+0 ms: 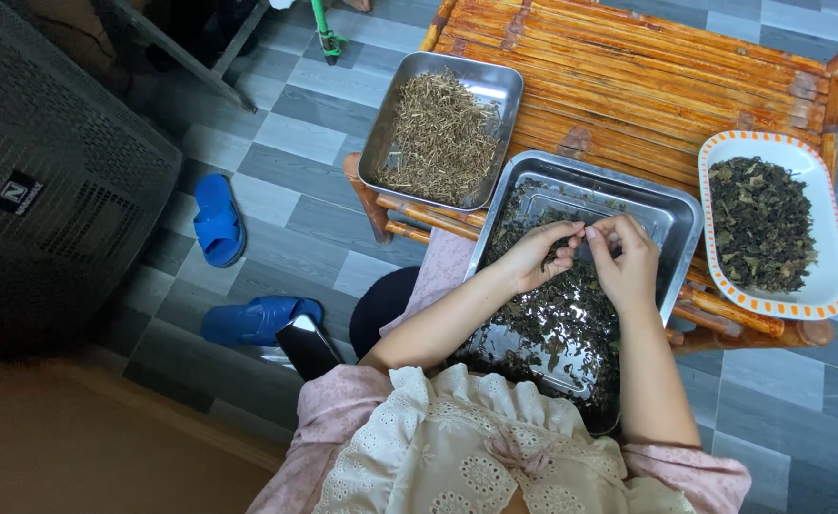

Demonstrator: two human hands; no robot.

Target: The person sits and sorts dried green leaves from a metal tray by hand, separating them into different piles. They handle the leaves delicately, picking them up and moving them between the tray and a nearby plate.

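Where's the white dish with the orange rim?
Head view, far right: the white dish sits at the bamboo table's right edge, beside the steel tray under both hands.

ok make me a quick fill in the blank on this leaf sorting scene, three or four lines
1. Both hands, left hand and right hand, meet over a ____ metal tray of dark dried leaves.
2. The smaller metal tray holds pale dried ____.
3. The oval dish of dark leaves has an ____ patterned rim.
4. The two slippers on the tiled floor are ____.

Missing words: rectangular; stems; orange; blue
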